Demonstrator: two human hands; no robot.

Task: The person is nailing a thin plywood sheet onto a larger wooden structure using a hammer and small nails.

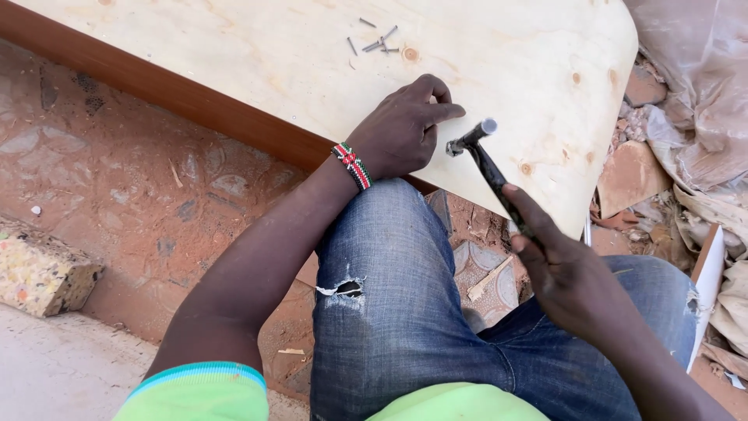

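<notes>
Red earth floor strewn with rubble; a pale plywood panel [499, 47] lies across the knees. The left hand [401, 129], fingers pinched together, rests on it; the right hand [573, 277] is clamped on a black-handled steel hammer [487, 160], poised beside it. Loose nails [374, 43] lie farther up. Nailing seems underway; the strike needs careful aim.

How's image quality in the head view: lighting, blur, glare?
Head view: even daylight with soft shadows and no hard glare, though the pale plywood panel runs bright; the left hand and the loose nails are sharp; the hammer head and the right hand show slight motion blur; panel edges bow a little, suggesting wide-angle distortion.
</notes>
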